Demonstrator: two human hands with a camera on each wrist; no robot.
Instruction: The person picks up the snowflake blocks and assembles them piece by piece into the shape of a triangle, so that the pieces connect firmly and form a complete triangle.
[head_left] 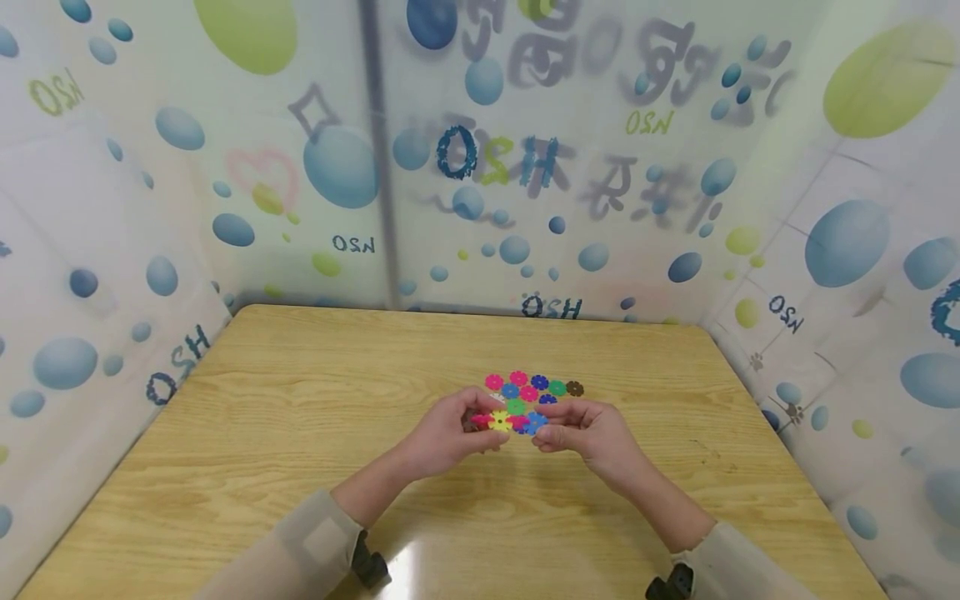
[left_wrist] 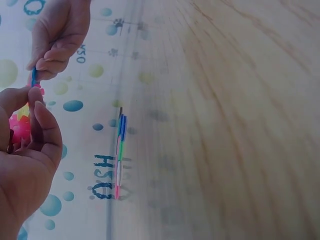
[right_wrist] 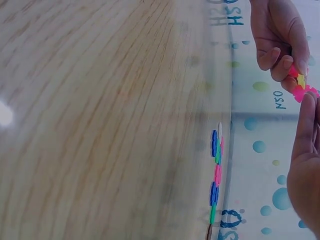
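Pink-and-yellow disc cluster [head_left: 500, 422] being held above wooden table [head_left: 300, 400], left end being pinched by left hand [head_left: 448, 433]; blue disc [head_left: 536, 422], at cluster's right end, being pinched by right hand [head_left: 596, 437]. Cluster being positioned between both hands. Loose discs [head_left: 518, 378] being seen on table beyond.

A pale beige fabric left sleeve [head_left: 281, 546] and a matching beige right sleeve [head_left: 738, 568] stop short of the bare left hand [head_left: 444, 433] and bare right hand [head_left: 600, 440]. The left sleeve bears a lighter squarish patch [head_left: 322, 540]. At its edge sits a chunky, angular black left wrist device [head_left: 370, 567]; a similar black right wrist device [head_left: 672, 583] sits at the other.
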